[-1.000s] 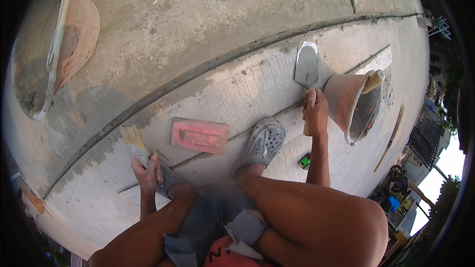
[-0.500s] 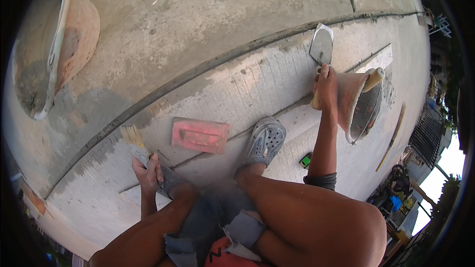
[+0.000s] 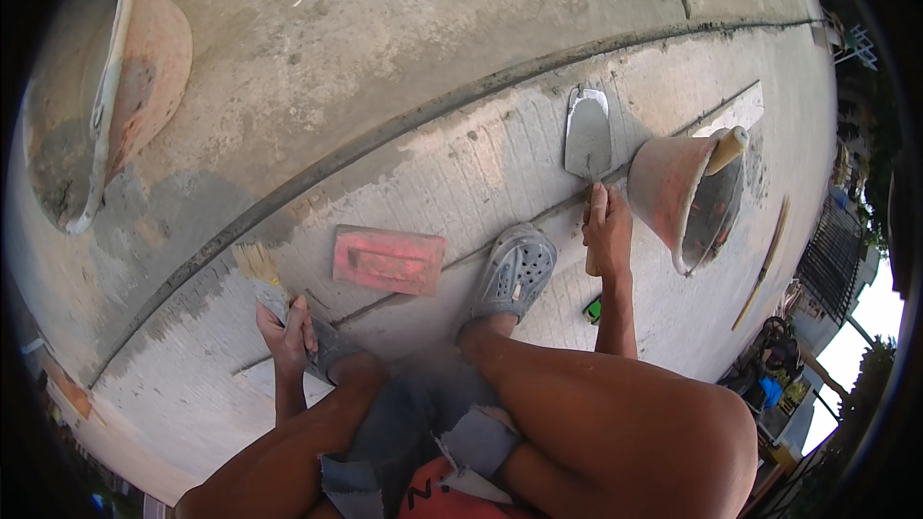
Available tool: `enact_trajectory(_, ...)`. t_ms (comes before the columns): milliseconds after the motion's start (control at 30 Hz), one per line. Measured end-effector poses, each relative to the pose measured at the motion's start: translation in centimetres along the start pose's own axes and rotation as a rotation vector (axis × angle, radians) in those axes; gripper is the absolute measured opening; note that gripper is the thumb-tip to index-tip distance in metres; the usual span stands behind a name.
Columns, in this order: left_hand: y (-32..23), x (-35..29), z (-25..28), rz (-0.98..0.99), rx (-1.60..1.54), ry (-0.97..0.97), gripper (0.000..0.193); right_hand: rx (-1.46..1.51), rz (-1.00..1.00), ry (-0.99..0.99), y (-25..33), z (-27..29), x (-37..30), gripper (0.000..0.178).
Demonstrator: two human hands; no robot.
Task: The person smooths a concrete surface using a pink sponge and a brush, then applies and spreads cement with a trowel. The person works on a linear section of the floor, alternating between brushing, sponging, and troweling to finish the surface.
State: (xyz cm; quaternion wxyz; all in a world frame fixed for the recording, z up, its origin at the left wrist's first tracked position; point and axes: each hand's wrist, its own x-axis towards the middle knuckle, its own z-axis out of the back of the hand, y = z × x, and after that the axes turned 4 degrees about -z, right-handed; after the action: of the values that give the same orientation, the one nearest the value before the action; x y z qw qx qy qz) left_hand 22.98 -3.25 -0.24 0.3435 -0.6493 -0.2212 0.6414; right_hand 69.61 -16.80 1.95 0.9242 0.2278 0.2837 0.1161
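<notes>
My right hand [image 3: 608, 231] is closed round the wooden handle of a trowel [image 3: 588, 135]. Its grey, mortar-smeared blade points away from me, just left of an orange-red bucket [image 3: 663, 187]. In that tilted bucket, greyish inside, rests another tool with a pale handle [image 3: 728, 151]. My left hand [image 3: 286, 332] grips a paintbrush [image 3: 258, 264] beside my left foot, its pale bristles pointing away over the concrete. Between my hands a red plastic float [image 3: 388, 260] lies on the pale slab, near my right clog [image 3: 516, 272].
A large orange bucket [image 3: 154, 58] lies tipped at the far left. A dark wet mortar joint [image 3: 385, 139] curves across the concrete. A small green object [image 3: 593, 309] sits near my right forearm. A long thin stick [image 3: 762, 264] lies at the right, short of a metal fence [image 3: 829, 250].
My right hand has drawn the trowel back toward me and a little left, away from the joint and bucket. The left hand with the paintbrush has stayed about where it was.
</notes>
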Motion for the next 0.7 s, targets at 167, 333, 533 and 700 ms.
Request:
enact_trajectory(167, 0.0, 0.1, 0.0, -0.007, -0.014, 0.025, 0.032, 0.077, -0.024, -0.093, 0.2, -0.2, 1.6, 0.040)
enact_trajectory(333, 0.1, 0.2, 0.1, 0.002, -0.001, 0.025, 0.032, 0.061, 0.021, -0.094, 1.9, 0.4, 7.0, 0.039)
enact_trajectory(533, -0.1, 0.0, -0.1, -0.030, 0.003, 0.018, 0.032, -0.006, 0.067, -0.051, 2.4, 0.5, 7.8, 0.040)
enact_trajectory(700, 0.1, 0.3, 0.1, -0.023, 0.003, 0.024, 0.033, -0.133, 0.127, -0.070, -0.5, -0.3, 4.3, 0.041)
